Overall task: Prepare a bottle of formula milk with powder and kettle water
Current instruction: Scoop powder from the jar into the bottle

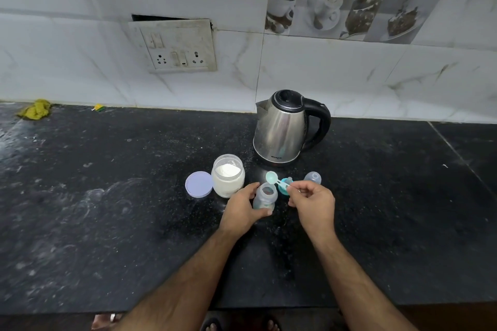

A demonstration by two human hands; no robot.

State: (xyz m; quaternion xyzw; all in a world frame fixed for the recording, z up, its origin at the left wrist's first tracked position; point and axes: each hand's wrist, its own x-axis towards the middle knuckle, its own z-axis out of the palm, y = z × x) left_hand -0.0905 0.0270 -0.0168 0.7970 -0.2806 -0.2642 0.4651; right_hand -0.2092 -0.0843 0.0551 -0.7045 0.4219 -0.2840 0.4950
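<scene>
Here the open baby bottle (265, 197) stands on the black table (107, 209) just in front of the kettle (282, 129), and the left hand (242, 208) curls around its side, thumb behind and fingers in front. The right hand (312, 203), just to the bottle's right, pinches the handle of a pale teal scoop (273, 178); the scoop's bowl sits just above and behind the bottle's mouth, between bottle and kettle. Whether any powder lies in the scoop cannot be told.

To the kettle's front left stands one open jar of white powder (228, 176), close beside the left hand, and its one flat lilac lid (199, 184) lies touching the jar's left side. Just in front of the kettle, behind the right hand, a teal bottle ring with teat (285, 187) is partly hidden by the fingers, and one clear bottle cap (312, 178) lies to its right.

So the count is one kettle, one bottle, one scoop, one jar, one lid, one cap. Far left of the kettle, against the wall, lies one yellow cloth (35, 109). One switchboard (174, 45) is set in the tiles above.
</scene>
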